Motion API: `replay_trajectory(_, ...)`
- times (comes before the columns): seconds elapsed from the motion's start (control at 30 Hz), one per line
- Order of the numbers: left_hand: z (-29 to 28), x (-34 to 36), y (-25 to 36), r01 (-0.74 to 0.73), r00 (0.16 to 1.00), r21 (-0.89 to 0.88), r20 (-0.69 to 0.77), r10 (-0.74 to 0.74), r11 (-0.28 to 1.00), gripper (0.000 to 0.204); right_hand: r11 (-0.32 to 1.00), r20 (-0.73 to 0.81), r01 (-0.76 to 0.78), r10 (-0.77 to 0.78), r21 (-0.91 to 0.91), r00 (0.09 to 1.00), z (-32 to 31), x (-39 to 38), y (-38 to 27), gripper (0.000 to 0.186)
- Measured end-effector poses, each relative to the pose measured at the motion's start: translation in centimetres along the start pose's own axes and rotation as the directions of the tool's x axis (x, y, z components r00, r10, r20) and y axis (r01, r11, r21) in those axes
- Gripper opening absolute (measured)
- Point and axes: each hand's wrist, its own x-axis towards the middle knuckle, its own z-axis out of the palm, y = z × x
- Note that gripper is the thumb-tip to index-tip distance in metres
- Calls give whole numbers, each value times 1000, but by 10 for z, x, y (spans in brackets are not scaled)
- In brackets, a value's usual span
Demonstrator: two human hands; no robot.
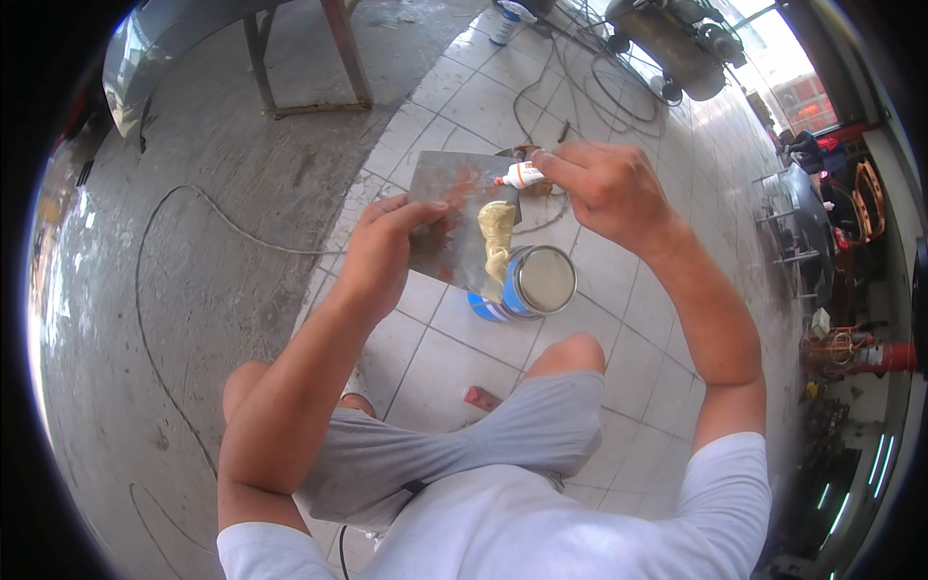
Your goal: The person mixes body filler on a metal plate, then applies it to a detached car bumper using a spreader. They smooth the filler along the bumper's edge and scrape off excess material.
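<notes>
My left hand [382, 251] grips the left edge of a grey metal plate [445, 246] with reddish-brown smears. A mound of cream-coloured paste [496, 232] lies on its right part. My right hand [604, 188] is closed on a small white tube [522, 175] with a red tip, held over the plate's upper right, above the paste. At the plate's lower right stands a blue can with a silver lid [546, 280], with more blue container [486, 307] showing behind it. What is behind the plate is mostly hidden.
Hoses and cables cross the tiled floor [435, 367] near a compressor [657, 43]. A spray bottle [505, 24] stands at the back. A metal stand [353, 82] is on the concrete at upper left. A small red object [478, 396] lies between my legs. Racked parts [807, 232] line the right.
</notes>
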Motion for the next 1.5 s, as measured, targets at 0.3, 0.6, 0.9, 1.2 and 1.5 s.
replay_trajectory(0.3, 1, -1, -3, -4, 1000, 12, 24, 4, 1000, 22, 999, 4, -15, 15, -44, 1000, 3, -8, -2, 27)
replay_trajectory(0.6, -2, 0, 1, -62, 998, 56, -28, 64, 996, 18, 886, 58, -433, 430, 165, 901, 20, -57, -26, 39)
replay_trajectory(0.9, -12, 8, 3, -93, 993, -19, -74, 92, 995, 25, 423, -40, -792, 891, 440, 453, 196, -188, -83, 45)
replay_trajectory(1.2, -20, 12, 0, -47, 998, -131, -40, 42, 990, 22, 411, -168, -906, 905, 105, 391, 208, -179, -120, 49)
replay_trajectory(1.5, -13, 19, -18, 279, 960, -514, 170, -223, 811, 30, -634, 459, 490, 773, 599, 439, 117, -11, -121, 40)
